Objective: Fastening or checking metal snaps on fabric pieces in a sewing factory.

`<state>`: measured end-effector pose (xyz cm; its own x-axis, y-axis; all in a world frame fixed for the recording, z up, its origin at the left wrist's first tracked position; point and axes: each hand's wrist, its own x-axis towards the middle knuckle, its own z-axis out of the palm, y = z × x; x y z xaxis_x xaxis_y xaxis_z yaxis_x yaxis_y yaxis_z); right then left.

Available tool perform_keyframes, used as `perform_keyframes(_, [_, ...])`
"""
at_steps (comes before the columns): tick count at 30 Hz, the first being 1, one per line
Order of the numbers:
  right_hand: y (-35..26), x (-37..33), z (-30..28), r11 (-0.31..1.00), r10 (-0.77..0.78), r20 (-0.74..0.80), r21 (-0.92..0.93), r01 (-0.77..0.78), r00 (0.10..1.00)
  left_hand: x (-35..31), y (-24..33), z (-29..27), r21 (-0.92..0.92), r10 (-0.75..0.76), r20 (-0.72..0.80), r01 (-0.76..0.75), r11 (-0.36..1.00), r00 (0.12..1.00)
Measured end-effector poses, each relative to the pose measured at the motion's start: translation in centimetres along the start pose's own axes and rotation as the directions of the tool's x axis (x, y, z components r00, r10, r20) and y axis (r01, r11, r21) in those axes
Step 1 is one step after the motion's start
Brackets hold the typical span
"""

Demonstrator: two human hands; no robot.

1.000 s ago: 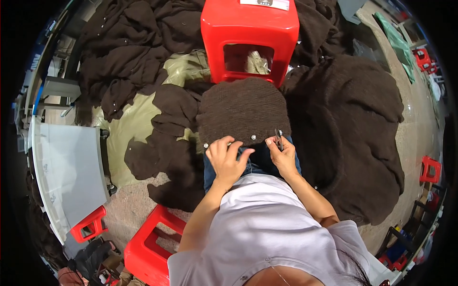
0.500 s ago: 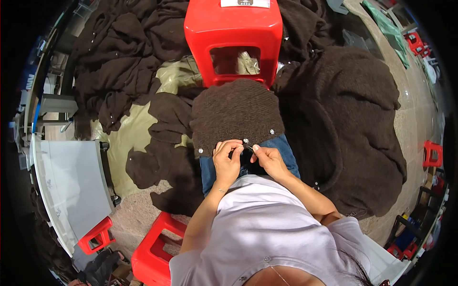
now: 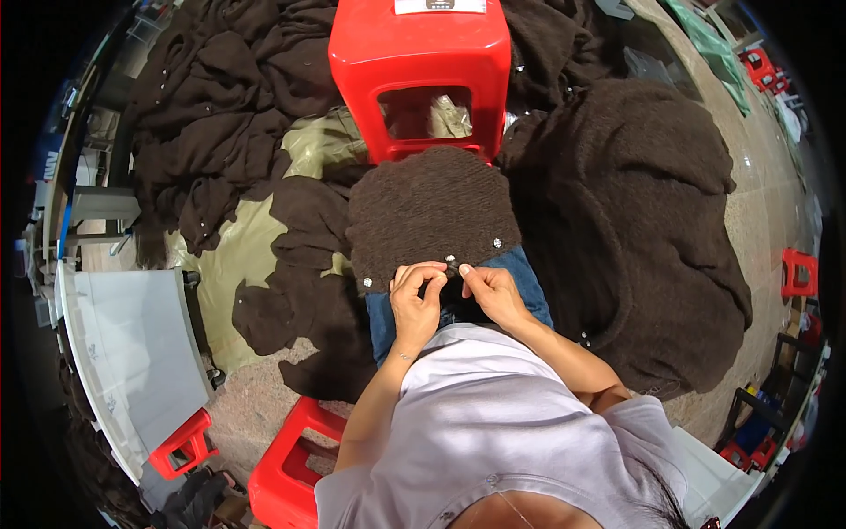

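A dark brown knitted garment (image 3: 432,198) lies over my lap, on blue jeans (image 3: 529,278). Along its near edge sit shiny buttons: a middle one (image 3: 450,258), a right one (image 3: 497,242) and a left one (image 3: 367,282). My left hand (image 3: 417,295) pinches the knit edge just below the middle button. Close beside it, my right hand (image 3: 495,295) is closed, thumb and fingers together at the same edge. Whatever lies in the right fingertips is too small and dark to make out.
A red stool (image 3: 423,53) stands just beyond my knees. Heaped brown garments (image 3: 652,238) lie at right, with more (image 3: 211,97) at far left on yellowish plastic sheeting (image 3: 233,256). A white panel (image 3: 137,335) and a second red stool (image 3: 286,476) are at left.
My right fingertips have shifted slightly up and left, closer to the left ones. A thin dark thing visible at them before no longer shows distinctly. The garment stays on my lap.
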<state>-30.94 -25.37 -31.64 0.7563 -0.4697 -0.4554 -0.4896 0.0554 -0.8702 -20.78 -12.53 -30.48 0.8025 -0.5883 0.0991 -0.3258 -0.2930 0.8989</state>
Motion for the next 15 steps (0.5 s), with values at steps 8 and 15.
perform_keyframes(8, [1.5, -2.6, -2.6, 0.925, 0.103, -0.127, 0.376, -0.048, 0.987, 0.8, 0.9, 1.1, 0.308, 0.337, -0.019, -0.315, 0.898, 0.941])
perform_keyframes(15, [2.0, -2.4, -4.6, 0.815, 0.238, -0.252, 0.578, -0.052, 0.938, 2.9, 2.3, 6.2, 0.312, 0.375, 0.134, -0.399, 0.862, 0.917])
